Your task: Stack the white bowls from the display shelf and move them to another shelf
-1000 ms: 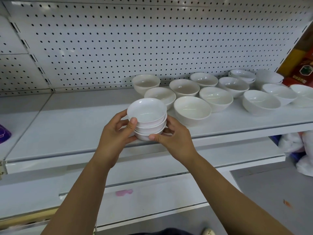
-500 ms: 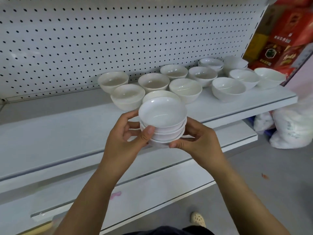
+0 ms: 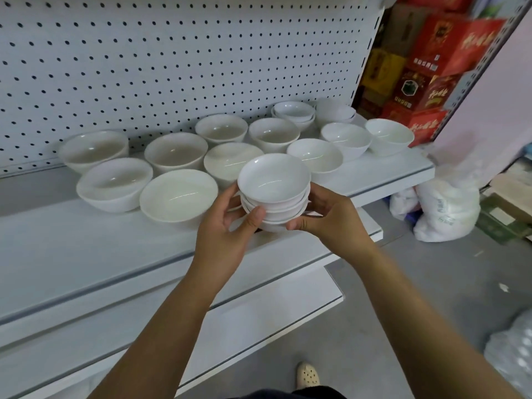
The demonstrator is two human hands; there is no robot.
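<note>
We hold a small stack of white bowls [image 3: 275, 191] in the air, just over the front edge of the display shelf [image 3: 86, 240]. Our left hand [image 3: 227, 226] curls round its left side. Our right hand [image 3: 331, 217] cups its right side. Each grip is closed on the stack. Behind it, many loose bowls [image 3: 175, 152] sit on the same shelf, in front of a white back wall full of little holes [image 3: 172, 67]. Red boxes [image 3: 449, 53] are piled up far right. White bags [image 3: 443, 208] lie on the floor below them.
</note>
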